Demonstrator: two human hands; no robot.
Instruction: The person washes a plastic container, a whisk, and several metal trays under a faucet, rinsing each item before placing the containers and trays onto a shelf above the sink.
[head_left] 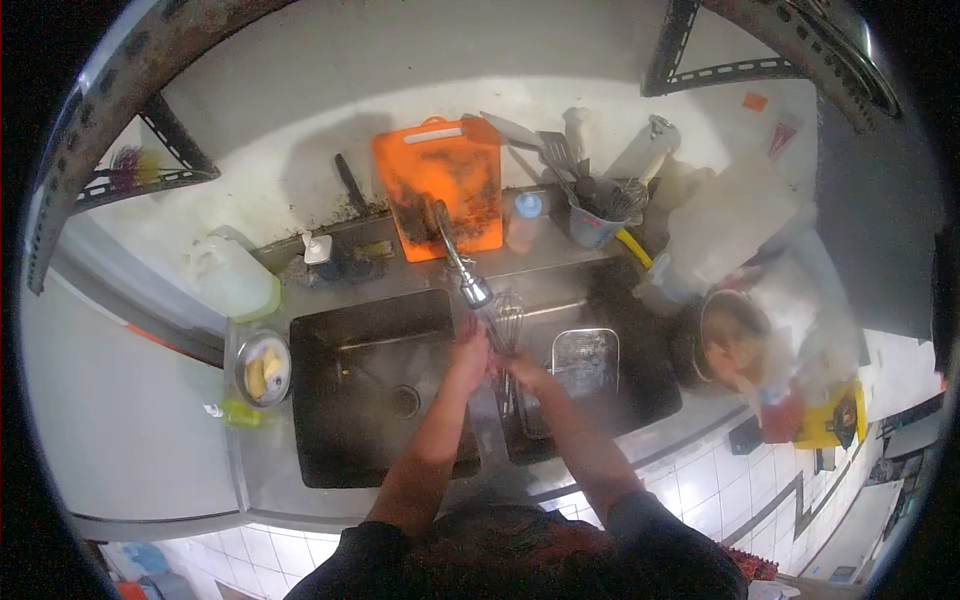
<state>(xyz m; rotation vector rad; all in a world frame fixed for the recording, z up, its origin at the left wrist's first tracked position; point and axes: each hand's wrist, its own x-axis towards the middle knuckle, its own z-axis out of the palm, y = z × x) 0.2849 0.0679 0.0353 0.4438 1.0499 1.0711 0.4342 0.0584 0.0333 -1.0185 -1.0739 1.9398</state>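
Note:
Under the faucet [474,288], near the divider of a double sink [380,385], a wire whisk [509,318] stands with its loops up and its handle pointing down. My right hand [524,372] has its fingers wrapped round the whisk, below the loops. Just left of it, my left hand [472,355] is raised against the whisk's left side; its fingers are blurred, and whether they grip it is unclear. The two hands are close together. A metal rack or tray [585,362] sits in the right basin, to the right of my right hand.
Behind the faucet leans an orange cutting board [440,190]. A utensil container [592,228] and a blue-capped bottle [524,220] stand at the back. On the left are a bowl with sponges [264,370] and a jug [235,280]; a large pot [730,330] is at the right.

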